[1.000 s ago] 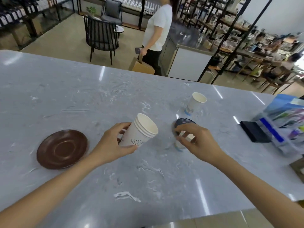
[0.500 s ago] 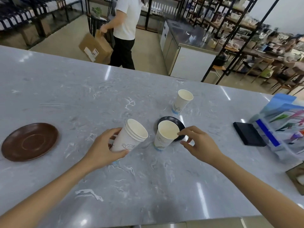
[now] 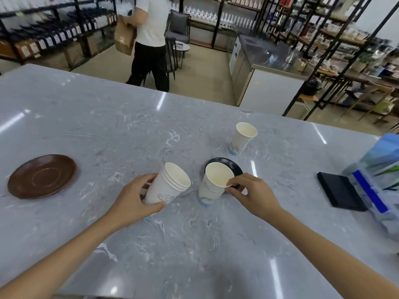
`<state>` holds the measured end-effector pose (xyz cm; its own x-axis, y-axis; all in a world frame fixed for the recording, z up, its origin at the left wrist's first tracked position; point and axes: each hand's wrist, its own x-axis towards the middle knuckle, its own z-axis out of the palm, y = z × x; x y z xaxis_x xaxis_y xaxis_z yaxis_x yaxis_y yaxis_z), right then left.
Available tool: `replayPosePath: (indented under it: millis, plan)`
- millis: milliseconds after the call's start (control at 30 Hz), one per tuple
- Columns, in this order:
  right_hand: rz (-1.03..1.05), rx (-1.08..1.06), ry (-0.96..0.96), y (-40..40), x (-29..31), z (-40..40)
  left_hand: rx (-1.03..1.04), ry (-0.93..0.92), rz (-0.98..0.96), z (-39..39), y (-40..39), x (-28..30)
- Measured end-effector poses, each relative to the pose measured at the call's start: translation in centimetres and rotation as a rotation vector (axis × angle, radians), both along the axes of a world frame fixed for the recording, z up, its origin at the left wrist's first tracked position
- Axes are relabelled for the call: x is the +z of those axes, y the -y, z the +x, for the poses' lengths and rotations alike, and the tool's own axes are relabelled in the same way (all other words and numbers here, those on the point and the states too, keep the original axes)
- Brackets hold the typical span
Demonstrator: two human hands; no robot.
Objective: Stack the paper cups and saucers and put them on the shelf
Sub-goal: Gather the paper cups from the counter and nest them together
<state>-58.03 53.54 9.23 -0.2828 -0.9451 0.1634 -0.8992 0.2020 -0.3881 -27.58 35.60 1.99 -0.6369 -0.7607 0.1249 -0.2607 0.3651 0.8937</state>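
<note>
My left hand [image 3: 135, 198] grips a stack of nested white paper cups [image 3: 168, 184], tilted to the right above the grey marble counter [image 3: 108, 130]. My right hand [image 3: 252, 195] pinches the rim of a single paper cup [image 3: 212, 182] that stands just in front of a small black saucer [image 3: 234, 168]. A third paper cup [image 3: 243, 137] stands alone farther back. A brown saucer [image 3: 42, 175] lies at the far left of the counter.
A black flat case [image 3: 340, 190] and a blue-and-white plastic package [image 3: 380, 178] lie at the counter's right edge. Beyond the counter a person in a white shirt [image 3: 151, 39] carries a cardboard box; metal shelves [image 3: 323, 39] and a steel cabinet [image 3: 265, 78] stand behind.
My right hand has closed its fingers onto the rim of the single cup by the black saucer. The cup stack stays in my left hand. The person behind has walked on.
</note>
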Motion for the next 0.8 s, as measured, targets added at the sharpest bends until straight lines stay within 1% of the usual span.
replayPosePath:
  millis: [200, 500, 700, 800]
  plan:
    - [-0.085, -0.055, 0.177, -0.2, 1.7, -1.6, 0.009, 0.029, -0.035, -0.5, 0.2, 0.4]
    - [-0.277, -0.106, 0.296, -1.5, 6.1, -2.7, -0.052, 0.089, -0.127, -3.3, 0.7, 1.8]
    - [-0.364, -0.118, 0.413, -2.0, 6.1, -2.0, -0.115, 0.086, -0.240, -5.4, 0.1, 3.2]
    - [-0.359, -0.086, 0.423, -2.1, 5.4, -1.3, -0.145, 0.081, -0.275, -6.3, -0.2, 4.0]
